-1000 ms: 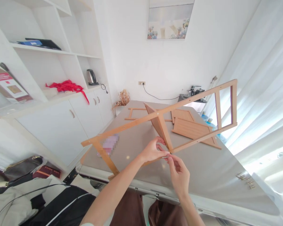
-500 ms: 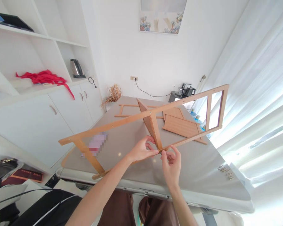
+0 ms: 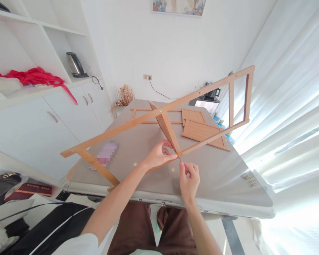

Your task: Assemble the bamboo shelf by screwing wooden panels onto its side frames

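Note:
A wooden ladder-like side frame (image 3: 118,130) stands on its edge across the table, with a wooden panel (image 3: 165,128) meeting it at the middle crosspiece. My left hand (image 3: 159,155) has its thumb and fingers closed around the frame's lower rail, right by that joint. Just right of it, my right hand (image 3: 189,179) pinches a thin dark Allen key (image 3: 179,159), whose tip points up at the joint. Whether the key's tip sits in a screw is too small to tell.
Wooden panels (image 3: 202,131) and another frame (image 3: 146,110) lie flat toward the back of the grey table (image 3: 215,180). Several metal screws (image 3: 249,178) rest near its right edge. A blurred packet (image 3: 106,154) lies at the left, behind the frame.
My right hand has drawn slightly down from the joint, and the Allen key now shows between the hands. My left hand stays at the joint. The view has tilted downward.

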`<action>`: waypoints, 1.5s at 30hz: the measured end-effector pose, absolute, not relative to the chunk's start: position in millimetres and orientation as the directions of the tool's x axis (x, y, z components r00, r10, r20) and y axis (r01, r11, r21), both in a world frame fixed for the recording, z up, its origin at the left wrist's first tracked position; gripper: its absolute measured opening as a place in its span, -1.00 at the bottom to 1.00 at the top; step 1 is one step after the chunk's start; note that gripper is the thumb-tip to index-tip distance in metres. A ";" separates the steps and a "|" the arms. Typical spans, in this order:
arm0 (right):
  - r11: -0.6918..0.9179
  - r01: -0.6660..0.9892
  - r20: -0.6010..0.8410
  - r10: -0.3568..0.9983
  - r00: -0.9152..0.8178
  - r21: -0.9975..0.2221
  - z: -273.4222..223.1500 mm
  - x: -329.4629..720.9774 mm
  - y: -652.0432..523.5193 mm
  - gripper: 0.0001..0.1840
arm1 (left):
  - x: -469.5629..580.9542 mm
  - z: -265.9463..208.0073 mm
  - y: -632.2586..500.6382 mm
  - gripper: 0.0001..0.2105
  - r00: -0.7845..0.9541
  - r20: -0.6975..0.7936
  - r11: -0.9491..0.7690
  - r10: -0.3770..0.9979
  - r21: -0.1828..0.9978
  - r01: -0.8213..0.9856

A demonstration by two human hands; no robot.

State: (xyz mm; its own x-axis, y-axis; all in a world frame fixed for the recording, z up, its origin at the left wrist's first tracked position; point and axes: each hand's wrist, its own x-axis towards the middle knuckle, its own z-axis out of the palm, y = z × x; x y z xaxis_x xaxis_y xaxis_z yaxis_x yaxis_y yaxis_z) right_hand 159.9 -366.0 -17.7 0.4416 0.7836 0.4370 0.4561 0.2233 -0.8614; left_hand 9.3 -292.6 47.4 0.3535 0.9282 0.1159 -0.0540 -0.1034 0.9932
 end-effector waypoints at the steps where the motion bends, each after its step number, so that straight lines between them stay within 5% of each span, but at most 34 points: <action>1: 0.236 0.417 0.424 0.789 0.444 -0.878 -16.9 158.0 -365.2 -0.71 | 9.7 47.6 -292.1 -0.56 0.352 0.115 -0.102 0.929 0.993 -0.055; 6: 0.291 0.219 0.362 0.798 0.481 -0.931 -18.4 148.4 -362.4 -0.69 | 11.6 46.2 -290.2 -0.58 0.349 0.126 -0.112 0.929 0.992 -0.060; 27: 0.323 0.176 0.361 0.893 0.268 -0.930 -12.3 157.8 -366.8 -0.77 | 17.5 42.5 -293.1 -0.58 0.333 0.121 -0.121 0.935 0.992 -0.022; 33: 0.511 0.595 0.638 0.770 0.004 -0.620 -18.5 182.7 -361.5 -0.75 | 18.5 47.8 -294.7 -0.60 0.330 0.103 -0.109 0.939 0.994 0.001; 40: 0.656 0.667 0.690 0.665 -0.287 -0.354 -9.0 208.6 -352.4 -0.70 | 22.8 41.9 -294.0 -0.58 0.324 0.094 -0.102 0.942 0.995 0.009; 45: 0.546 0.811 0.706 0.660 -0.259 -0.213 -3.7 209.8 -354.9 -0.72 | 20.3 31.5 -290.1 -0.61 0.318 0.136 -0.137 0.938 0.990 -0.019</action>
